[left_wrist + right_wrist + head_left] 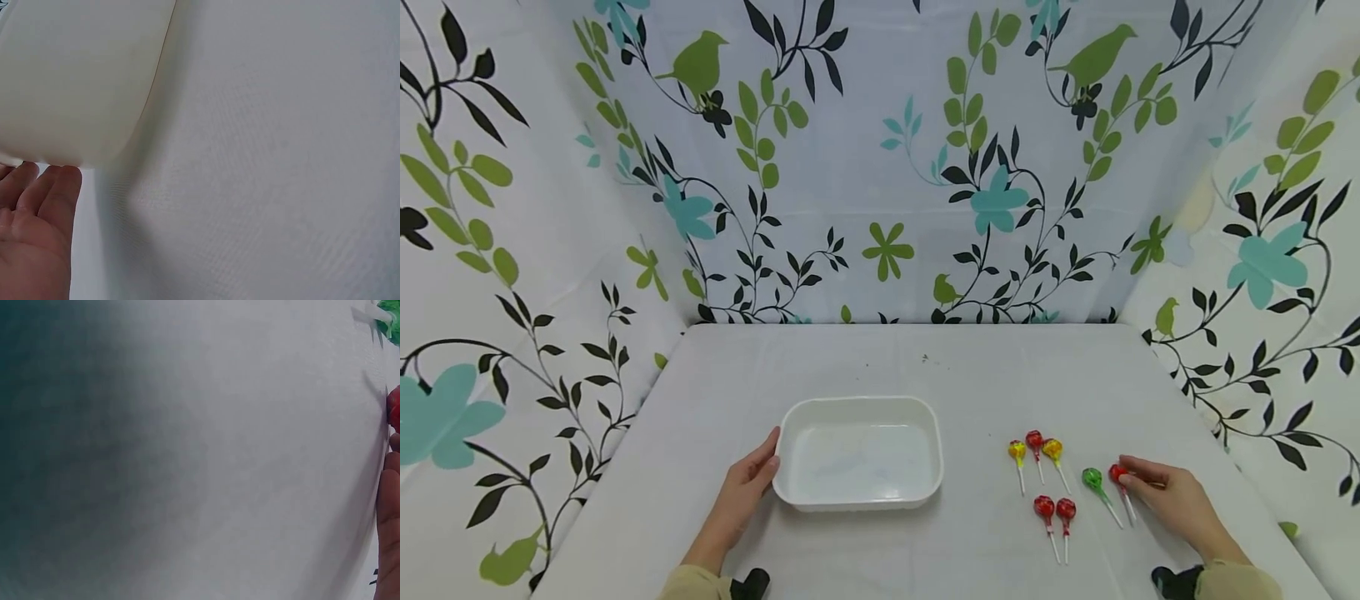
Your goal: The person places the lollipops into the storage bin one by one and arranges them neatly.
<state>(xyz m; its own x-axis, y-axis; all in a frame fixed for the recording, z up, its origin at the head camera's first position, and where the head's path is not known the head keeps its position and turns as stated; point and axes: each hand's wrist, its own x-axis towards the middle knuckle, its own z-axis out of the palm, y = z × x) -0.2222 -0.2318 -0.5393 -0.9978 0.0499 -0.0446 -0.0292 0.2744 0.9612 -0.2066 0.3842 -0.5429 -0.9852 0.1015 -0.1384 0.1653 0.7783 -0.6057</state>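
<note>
A white rectangular tray [857, 505] lies on the table, with nothing inside. At its left side is my left hand [739, 492]; in the left wrist view, nearly straight fingers [61, 197] touch the tray wall [75, 81]. On the right, my right hand [1176, 500] pinches the head of a red lollipop [1117, 473] between thumb and forefinger, its white stick pointing toward me. Just left of it lies a green lollipop [1093, 479]. The right wrist view catches only part of the hand [389, 512] and the red candy [394, 412] at its edge.
Between the tray and my right hand lie a yellow lollipop [1017, 451], a red one [1034, 440] and another yellow one [1052, 450]. Nearer me are two red lollipops [1044, 507]. A patterned curtain [880, 167] stands behind the white table [775, 358].
</note>
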